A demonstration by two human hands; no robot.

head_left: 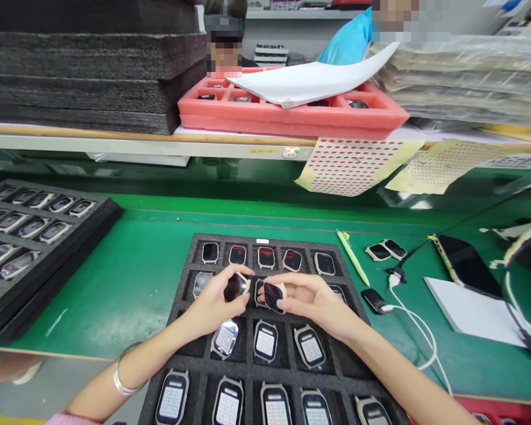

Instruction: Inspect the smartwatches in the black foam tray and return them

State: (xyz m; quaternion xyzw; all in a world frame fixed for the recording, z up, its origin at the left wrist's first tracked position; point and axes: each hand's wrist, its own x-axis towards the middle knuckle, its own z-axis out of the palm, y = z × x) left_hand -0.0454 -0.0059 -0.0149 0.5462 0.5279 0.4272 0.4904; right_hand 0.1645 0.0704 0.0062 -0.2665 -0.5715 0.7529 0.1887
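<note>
A black foam tray (248, 365) with square pockets lies in front of me, holding several watch bodies without straps. My left hand (219, 295) is closed on a smartwatch (236, 287) with a dark screen, pinched between thumb and fingers. In my right hand (307, 295) is another dark-screened smartwatch (274, 297), gripped the same way. Both are just above the second row of pockets. Watches in the two nearer rows, such as this lit watch (265, 341), show white screens with rows of text. Those in the far row, like this dark watch (210, 252), are black.
Another foam tray of watches (106, 215) stands at the left. To the right lie a green pen (353, 258), two watches (386, 250), a cabled watch (374, 301), a phone (466, 265) and white paper (473, 313). A red foam tray (292, 121) sits on the shelf; people are behind it.
</note>
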